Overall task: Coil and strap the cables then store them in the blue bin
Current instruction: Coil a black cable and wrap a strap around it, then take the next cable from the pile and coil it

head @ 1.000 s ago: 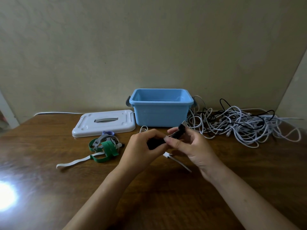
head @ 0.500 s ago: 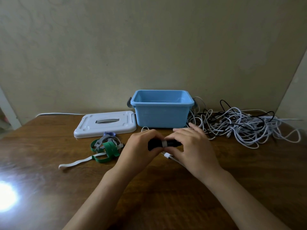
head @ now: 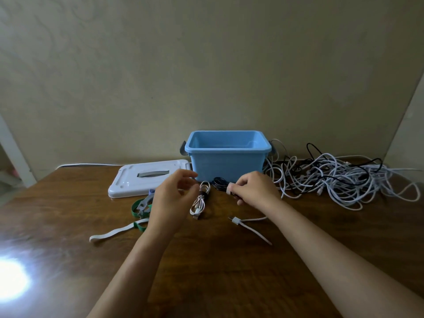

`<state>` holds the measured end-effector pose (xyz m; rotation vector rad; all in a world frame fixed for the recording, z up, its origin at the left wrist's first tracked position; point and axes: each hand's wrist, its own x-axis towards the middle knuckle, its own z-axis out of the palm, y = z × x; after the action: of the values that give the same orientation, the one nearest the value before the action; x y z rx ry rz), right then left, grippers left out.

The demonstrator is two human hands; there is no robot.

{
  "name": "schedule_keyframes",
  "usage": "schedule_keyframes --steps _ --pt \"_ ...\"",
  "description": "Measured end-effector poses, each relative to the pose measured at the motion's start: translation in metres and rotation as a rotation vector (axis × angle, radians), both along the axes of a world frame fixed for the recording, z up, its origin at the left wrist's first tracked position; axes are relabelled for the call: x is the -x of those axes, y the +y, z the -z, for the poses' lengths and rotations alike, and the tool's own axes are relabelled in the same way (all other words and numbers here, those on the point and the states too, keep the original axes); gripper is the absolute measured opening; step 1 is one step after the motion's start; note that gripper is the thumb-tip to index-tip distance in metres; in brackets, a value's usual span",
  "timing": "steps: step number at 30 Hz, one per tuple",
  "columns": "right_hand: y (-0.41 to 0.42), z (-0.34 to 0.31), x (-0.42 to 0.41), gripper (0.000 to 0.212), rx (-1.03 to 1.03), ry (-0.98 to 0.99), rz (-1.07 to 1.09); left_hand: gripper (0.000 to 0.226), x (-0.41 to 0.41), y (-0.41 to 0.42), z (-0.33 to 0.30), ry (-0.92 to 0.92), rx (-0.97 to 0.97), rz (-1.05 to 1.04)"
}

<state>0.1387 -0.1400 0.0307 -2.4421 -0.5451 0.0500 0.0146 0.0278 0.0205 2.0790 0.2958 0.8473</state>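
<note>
The bench carries the open bin at its far edge, with a tangle of cables just right of the bin. The right hand pinches a strapped black coil right in front of the bin; the left hand hangs loosely spread, holding nothing. I'd lift the coil over the rim by its strap so no loops slip free.

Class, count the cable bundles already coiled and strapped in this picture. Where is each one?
2. A white bundle lies on the table before the blue bin; a black bundle is held in the right hand.
</note>
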Motion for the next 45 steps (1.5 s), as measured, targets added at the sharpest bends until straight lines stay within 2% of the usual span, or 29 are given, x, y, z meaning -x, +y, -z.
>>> schedule_keyframes --steps 4,7,11,14,18,22,27,32,38,40,44,45 --pt "0.02 0.007 -0.016 0.026 0.014 0.152 0.155 0.015 -0.001 0.001 0.003 0.086 -0.036 0.015" --pt "0.031 0.01 -0.018 0.027 -0.01 0.204 0.189 0.014 -0.003 0.0 0.006 0.115 -0.055 0.017" --pt "0.049 0.01 -0.015 0.037 0.145 0.184 0.151 0.015 -0.002 -0.001 0.007 0.119 -0.081 0.015" --pt "0.064 0.015 -0.014 0.036 0.249 0.207 0.099 0.017 -0.002 -0.001 0.007 0.119 -0.103 0.027" --pt "0.069 0.025 -0.017 0.041 0.361 0.067 0.042 0.013 -0.002 -0.001 0.008 0.125 -0.134 0.026" --pt "0.053 0.017 -0.01 0.047 0.277 0.012 -0.015 0.012 -0.003 -0.001 0.009 0.14 -0.171 0.042" --pt "0.017 -0.005 0.01 0.025 0.124 -0.012 -0.139 0.013 -0.004 -0.002 0.009 0.173 -0.187 0.097" --pt "-0.028 -0.017 0.029 0.02 0.174 -0.058 -0.258 0.019 -0.002 -0.008 0.008 0.235 -0.26 0.156" --pt "-0.054 -0.002 0.047 0.05 0.359 -0.011 -0.329 0.029 -0.006 -0.02 0.014 0.298 -0.41 0.234" --pt "-0.058 -0.003 0.047 0.047 0.354 -0.007 -0.33 0.03 -0.006 -0.025 0.018 0.309 -0.471 0.242" --pt "-0.063 0.002 0.043 0.018 0.318 -0.094 -0.242 0.032 -0.009 -0.034 0.024 0.339 -0.53 0.318" --pt "-0.063 0.005 0.042 0.016 0.28 -0.105 -0.219 0.033 -0.01 -0.035 0.026 0.35 -0.563 0.358"
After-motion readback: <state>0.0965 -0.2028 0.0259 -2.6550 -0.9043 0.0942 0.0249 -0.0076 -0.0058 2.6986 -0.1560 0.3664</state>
